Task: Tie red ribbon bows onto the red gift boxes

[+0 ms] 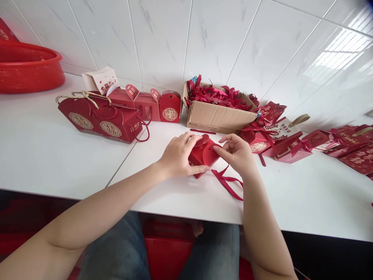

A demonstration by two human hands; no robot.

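Observation:
A small red gift box [201, 155] with rounded top flaps stands on the white table in front of me. My left hand [181, 154] is wrapped round its left side, thumb along the near face and fingers at the top. With thumb and index finger, my right hand [236, 152] pinches the rounded flap on the right of the box top. A dark red ribbon [230, 182] trails from the box's right side across the table, below my right hand. The box's underside and part of its left face are hidden.
A cardboard box [221, 114] full of red ribbons stands against the tiled wall. Left of it are red gift boxes [170, 107] and a larger rope-handled one [96, 120]. More boxes, several tied with bows [303, 146], line the right. A red basket [29, 70] sits far left.

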